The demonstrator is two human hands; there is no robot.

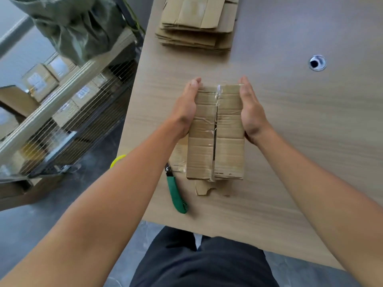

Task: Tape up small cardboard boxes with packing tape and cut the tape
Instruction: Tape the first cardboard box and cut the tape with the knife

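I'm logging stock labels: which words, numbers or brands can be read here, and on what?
No text can be read.
White labels on the shelved boxes: print too blurred to read.
Green knife: dark mark on its handle, too small to read.
Taped boxes: no print shows.

One view only: head-worn, wide-angle. We look forward and steeply down onto the table (300,131) from its near edge, close above it. The box (228,125) on the table sits mid-frame; the table's far end is cropped.
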